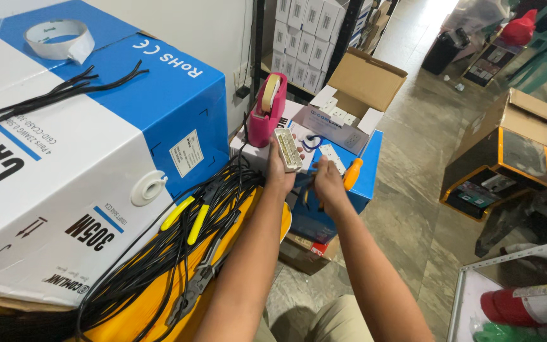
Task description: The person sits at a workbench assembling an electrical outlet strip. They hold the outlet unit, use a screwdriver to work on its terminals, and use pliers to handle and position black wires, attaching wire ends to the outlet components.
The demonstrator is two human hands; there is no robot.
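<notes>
Both forearms reach out over the black cable bundle [178,253].
Left hand [280,171] grasps a white rectangular plastic socket [288,149] upright above its fingers; right hand [325,183] clenches an orange-handled screwdriver [352,174] just beside it.

Counting it up: two hands, the left hand [280,170] on one white plastic module [288,149] and the right hand [325,183] by one orange-handled screwdriver [352,174]. There's one pink tape dispenser [267,111], one loose tape roll [59,39], one big blue-and-white cable box [90,145], one open cardboard box [359,95]. Two yellow-handled pliers grips [188,218] and one red fire extinguisher [533,304] too.
</notes>
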